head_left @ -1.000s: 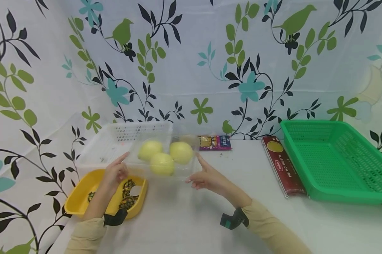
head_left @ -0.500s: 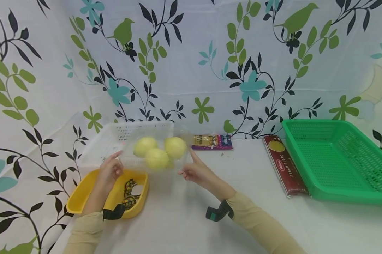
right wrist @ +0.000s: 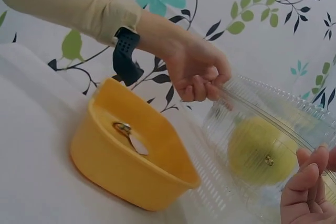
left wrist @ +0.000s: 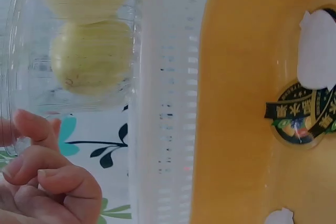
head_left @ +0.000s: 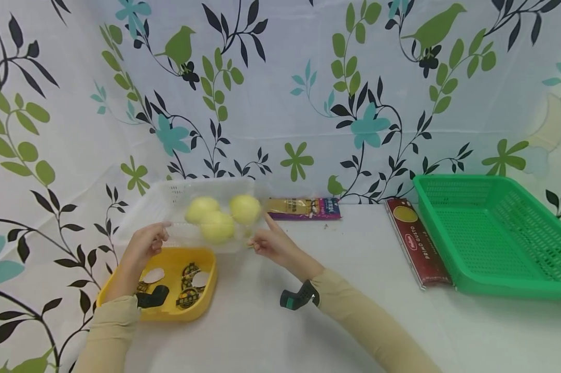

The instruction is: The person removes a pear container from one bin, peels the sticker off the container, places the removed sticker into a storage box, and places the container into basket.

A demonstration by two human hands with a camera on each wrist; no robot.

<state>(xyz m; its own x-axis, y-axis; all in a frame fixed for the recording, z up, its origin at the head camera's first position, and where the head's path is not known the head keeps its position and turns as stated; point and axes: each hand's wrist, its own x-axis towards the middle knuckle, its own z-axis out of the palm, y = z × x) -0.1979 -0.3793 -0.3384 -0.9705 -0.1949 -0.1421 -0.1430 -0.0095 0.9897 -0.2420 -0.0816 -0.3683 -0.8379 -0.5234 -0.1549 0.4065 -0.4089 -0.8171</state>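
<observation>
A clear plastic box [head_left: 236,244] with three round yellow-green fruits [head_left: 217,227] in it is held up between both hands in the head view. My left hand [head_left: 142,247] pinches its left edge, thumb and index finger on the rim, the other fingers curled. On the opposite side my right hand [head_left: 282,251] grips the right edge, its index finger extended along the side. The box overlaps a white perforated basket [head_left: 142,217] behind it. In the left wrist view the box wall [left wrist: 31,66] stands beside that basket. One fruit [right wrist: 262,150] shows its dark end through the plastic in the right wrist view.
A yellow tub [head_left: 203,308] holding black-and-gold labels [head_left: 187,298] and white pieces stands below the left hand. Behind the right hand lies a purple-and-gold packet [head_left: 304,208]. Farther right are a dark red Primo Gusto pack [head_left: 418,243] and a green basket [head_left: 509,287].
Both hands have carried the box of fruits to the left and slightly back, farther over the white basket. More of the purple-and-gold packet now shows.
</observation>
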